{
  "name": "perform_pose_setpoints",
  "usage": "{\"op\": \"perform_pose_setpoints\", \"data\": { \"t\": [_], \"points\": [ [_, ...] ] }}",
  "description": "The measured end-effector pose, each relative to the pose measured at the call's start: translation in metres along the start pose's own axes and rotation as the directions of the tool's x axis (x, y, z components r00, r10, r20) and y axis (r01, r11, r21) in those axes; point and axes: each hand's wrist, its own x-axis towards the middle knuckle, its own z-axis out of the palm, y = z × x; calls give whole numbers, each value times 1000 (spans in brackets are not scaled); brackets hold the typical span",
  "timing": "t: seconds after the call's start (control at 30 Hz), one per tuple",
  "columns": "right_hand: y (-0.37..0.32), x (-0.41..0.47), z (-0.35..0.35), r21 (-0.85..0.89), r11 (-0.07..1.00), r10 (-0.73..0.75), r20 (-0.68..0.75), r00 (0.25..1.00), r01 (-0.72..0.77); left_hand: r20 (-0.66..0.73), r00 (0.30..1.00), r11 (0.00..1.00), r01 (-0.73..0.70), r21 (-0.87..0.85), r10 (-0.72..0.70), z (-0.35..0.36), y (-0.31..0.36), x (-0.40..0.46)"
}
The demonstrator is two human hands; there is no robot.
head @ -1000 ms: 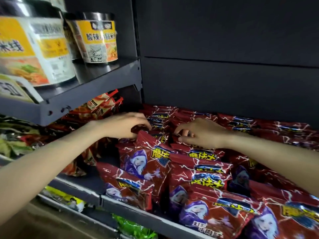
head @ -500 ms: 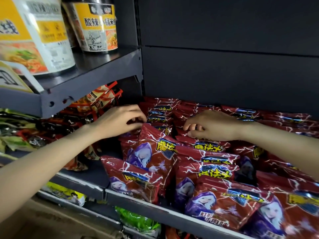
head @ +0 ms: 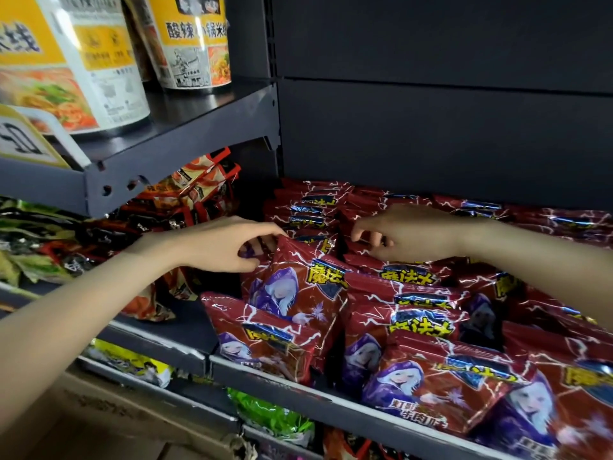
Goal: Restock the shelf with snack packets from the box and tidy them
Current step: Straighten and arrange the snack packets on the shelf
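Head view, single frame. The shelf (head: 331, 405) runs across the lower half of the frame, its grey front lip slanting from centre left down to lower right; red snack packets (head: 428, 330) with a purple hooded figure and yellow lettering fill it in overlapping rows back to the dark rear panel. Left hand (head: 219, 244), entering from lower left, sits at frame centre with thumb and fingers curled round the top edge of an upright red packet (head: 298, 287) at the left end of the rows, pinching it. Right hand (head: 408, 232), entering from the right edge, lies palm-down over the middle rows, fingers curled downward onto the packet tops; whether it actually grasps one cannot be told. Upper left: a higher shelf (head: 185, 137) carrying yellow-labelled noodle tubs (head: 192, 41). Below it, orange-red packets (head: 195, 187). Green packets (head: 268, 416) show on the tier underneath, bottom centre.
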Motion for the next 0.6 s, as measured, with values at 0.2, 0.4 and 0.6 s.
{"op": "perform_pose_setpoints", "data": {
  "t": [0.2,0.4,0.6],
  "points": [
    [19,-9,0,-84,994,76,109,991,-67,-106,994,985,-23,-171,4,-2,16,16],
    [10,5,7,-189,981,40,35,999,-33,-190,974,984,-95,152,123,-10,30,51],
    [8,0,19,-125,991,24,-115,993,-39,-103,992,986,-62,156,79,-18,29,59]
  ]
}}
